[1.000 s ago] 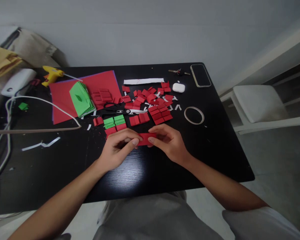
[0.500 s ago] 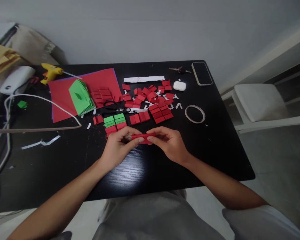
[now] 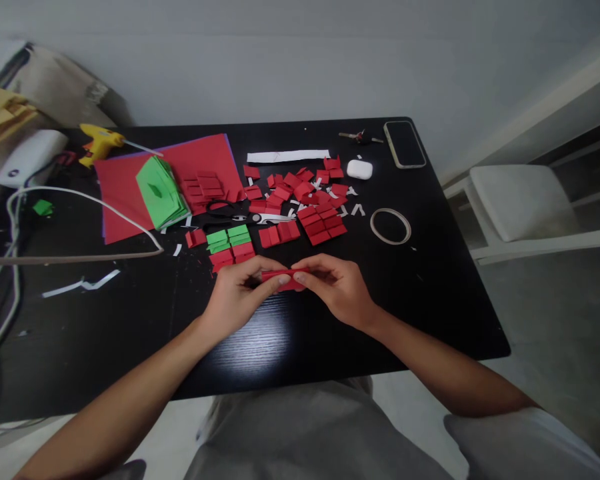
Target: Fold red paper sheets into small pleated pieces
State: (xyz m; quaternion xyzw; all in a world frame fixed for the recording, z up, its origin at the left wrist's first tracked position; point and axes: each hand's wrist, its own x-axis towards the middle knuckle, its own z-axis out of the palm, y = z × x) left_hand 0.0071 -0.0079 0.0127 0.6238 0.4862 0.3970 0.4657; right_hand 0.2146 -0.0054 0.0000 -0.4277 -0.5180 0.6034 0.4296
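Both of my hands pinch one small red paper strip [image 3: 286, 278] just above the black table [image 3: 130, 320]. My left hand [image 3: 240, 297] grips its left end with thumb and fingers closed. My right hand [image 3: 337, 287] holds its right end the same way. Just beyond my hands lie several folded red paper pieces [image 3: 320, 223] and a few folded green pieces [image 3: 229, 239]. Black-handled scissors [image 3: 240, 217] rest among them.
A red paper sheet [image 3: 125, 183] with a green paper stack [image 3: 160, 190] lies at back left, beside a yellow glue gun [image 3: 100, 141] and white cables [image 3: 80, 200]. A tape ring [image 3: 390, 227], earbud case [image 3: 359, 169], phone [image 3: 404, 143], keys [image 3: 359, 137] and a white strip [image 3: 287, 156] lie at back right. A white stool [image 3: 520, 200] stands right.
My hands have closed in on the red strip, which now looks narrower and more folded. The view has shifted slightly downward.
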